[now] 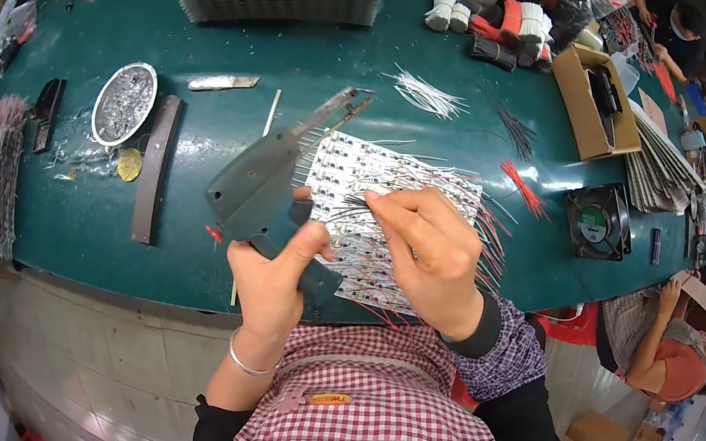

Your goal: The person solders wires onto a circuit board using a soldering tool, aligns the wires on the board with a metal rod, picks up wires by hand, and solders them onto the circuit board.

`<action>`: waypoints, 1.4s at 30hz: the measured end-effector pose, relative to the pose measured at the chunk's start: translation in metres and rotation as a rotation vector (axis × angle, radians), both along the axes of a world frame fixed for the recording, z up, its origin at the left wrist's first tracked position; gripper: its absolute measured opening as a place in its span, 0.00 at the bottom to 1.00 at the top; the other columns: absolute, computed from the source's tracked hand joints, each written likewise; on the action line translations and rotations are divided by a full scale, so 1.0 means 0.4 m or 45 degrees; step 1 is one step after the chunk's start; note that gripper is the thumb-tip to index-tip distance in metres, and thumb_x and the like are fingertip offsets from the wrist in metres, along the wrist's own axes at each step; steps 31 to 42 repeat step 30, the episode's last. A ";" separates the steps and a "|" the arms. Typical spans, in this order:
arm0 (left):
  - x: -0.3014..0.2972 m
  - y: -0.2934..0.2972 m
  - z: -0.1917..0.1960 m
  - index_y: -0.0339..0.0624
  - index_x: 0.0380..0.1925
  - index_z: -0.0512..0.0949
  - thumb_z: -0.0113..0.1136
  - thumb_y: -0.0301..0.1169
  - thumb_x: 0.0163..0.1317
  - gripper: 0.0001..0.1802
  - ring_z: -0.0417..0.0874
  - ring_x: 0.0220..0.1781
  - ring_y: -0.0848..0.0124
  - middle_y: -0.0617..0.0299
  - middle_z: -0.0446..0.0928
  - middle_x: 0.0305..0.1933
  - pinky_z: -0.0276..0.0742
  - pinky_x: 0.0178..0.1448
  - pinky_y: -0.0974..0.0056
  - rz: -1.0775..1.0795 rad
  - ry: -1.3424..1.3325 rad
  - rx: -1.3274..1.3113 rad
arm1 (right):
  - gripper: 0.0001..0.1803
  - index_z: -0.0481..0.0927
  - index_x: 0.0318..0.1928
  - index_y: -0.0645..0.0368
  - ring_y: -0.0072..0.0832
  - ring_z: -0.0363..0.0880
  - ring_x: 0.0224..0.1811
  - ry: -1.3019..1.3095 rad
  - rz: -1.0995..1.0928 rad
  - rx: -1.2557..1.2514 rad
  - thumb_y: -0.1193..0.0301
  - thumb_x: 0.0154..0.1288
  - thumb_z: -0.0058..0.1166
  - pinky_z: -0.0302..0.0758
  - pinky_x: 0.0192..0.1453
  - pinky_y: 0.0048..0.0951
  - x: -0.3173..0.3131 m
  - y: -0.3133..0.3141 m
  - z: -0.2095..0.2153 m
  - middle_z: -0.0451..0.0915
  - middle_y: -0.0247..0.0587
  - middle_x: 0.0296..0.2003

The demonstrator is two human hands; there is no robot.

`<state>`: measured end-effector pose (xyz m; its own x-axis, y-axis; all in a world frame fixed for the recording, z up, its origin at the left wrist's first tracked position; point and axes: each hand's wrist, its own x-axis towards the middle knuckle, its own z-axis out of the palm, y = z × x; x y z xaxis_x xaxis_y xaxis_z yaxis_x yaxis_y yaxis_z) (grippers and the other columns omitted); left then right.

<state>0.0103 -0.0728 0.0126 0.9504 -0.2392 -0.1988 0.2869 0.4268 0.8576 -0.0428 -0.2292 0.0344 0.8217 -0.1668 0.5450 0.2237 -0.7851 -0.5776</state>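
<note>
My left hand (271,283) is wrapped round the handle of a dark green soldering gun (256,179). The gun's metal tip points up and away, over the far left corner of a white circuit board panel (336,162). My right hand (438,257) is closed in a pinch above the panel's middle, with thin black wires (355,209) at its fingertips. Rows of small components cover the panel. Red, white and black wires stick out from it, mostly toward the right. Both hands hide parts of the panel.
Left on the green table (211,124) are a white dish (155,88) of metal bits and a long brown bar (155,171). Loose white wires (428,94), red wires (524,188), a cardboard box (601,140) and a fan (598,220) lie beyond or right. A co-worker (673,354) sits right.
</note>
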 end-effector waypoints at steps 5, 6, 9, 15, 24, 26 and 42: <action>0.011 0.011 0.003 0.27 0.50 0.74 0.63 0.20 0.62 0.17 0.80 0.28 0.71 0.55 0.79 0.33 0.77 0.31 0.67 0.056 0.064 -0.068 | 0.16 0.86 0.43 0.62 0.34 0.81 0.31 0.011 0.079 -0.062 0.84 0.50 0.62 0.77 0.33 0.32 -0.011 0.000 -0.004 0.82 0.39 0.32; 0.012 0.013 0.003 0.27 0.50 0.74 0.62 0.18 0.60 0.17 0.80 0.27 0.71 0.55 0.79 0.33 0.77 0.30 0.67 0.014 0.050 -0.060 | 0.16 0.86 0.43 0.62 0.34 0.81 0.31 0.014 0.084 -0.066 0.84 0.50 0.62 0.77 0.33 0.32 -0.010 0.001 -0.005 0.82 0.39 0.32; -0.001 0.013 -0.004 0.28 0.49 0.75 0.61 0.17 0.57 0.18 0.79 0.26 0.71 0.55 0.78 0.33 0.76 0.29 0.67 -0.015 0.063 -0.028 | 0.15 0.86 0.42 0.61 0.33 0.81 0.32 0.008 0.124 -0.134 0.80 0.50 0.61 0.77 0.36 0.33 -0.012 0.008 -0.012 0.81 0.38 0.32; -0.031 -0.002 -0.030 0.29 0.41 0.78 0.61 0.19 0.50 0.15 0.75 0.27 0.75 0.58 0.78 0.39 0.69 0.28 0.70 0.120 -0.017 0.239 | 0.13 0.83 0.41 0.58 0.33 0.80 0.44 0.169 0.141 -0.362 0.74 0.53 0.56 0.72 0.63 0.50 -0.040 -0.002 -0.031 0.81 0.35 0.37; 0.004 -0.015 -0.069 0.35 0.43 0.76 0.67 0.21 0.49 0.19 0.77 0.31 0.62 0.54 0.78 0.41 0.76 0.31 0.58 0.385 0.165 0.261 | 0.14 0.83 0.42 0.62 0.35 0.77 0.45 0.066 0.012 -0.469 0.75 0.53 0.55 0.71 0.66 0.41 -0.006 -0.032 -0.041 0.75 0.39 0.33; 0.020 0.014 -0.079 0.36 0.41 0.77 0.68 0.22 0.48 0.18 0.78 0.30 0.63 0.54 0.78 0.39 0.76 0.30 0.57 0.364 0.131 0.232 | 0.13 0.83 0.43 0.63 0.36 0.78 0.44 0.183 -0.153 -0.374 0.77 0.55 0.57 0.76 0.56 0.38 -0.009 -0.067 -0.031 0.76 0.40 0.34; 0.049 0.009 -0.107 0.34 0.44 0.78 0.69 0.26 0.53 0.17 0.80 0.31 0.61 0.54 0.80 0.39 0.79 0.32 0.58 0.313 -0.004 0.272 | 0.13 0.82 0.44 0.65 0.38 0.79 0.42 -0.185 -0.071 -0.226 0.78 0.56 0.59 0.77 0.47 0.39 0.001 -0.081 0.002 0.78 0.42 0.36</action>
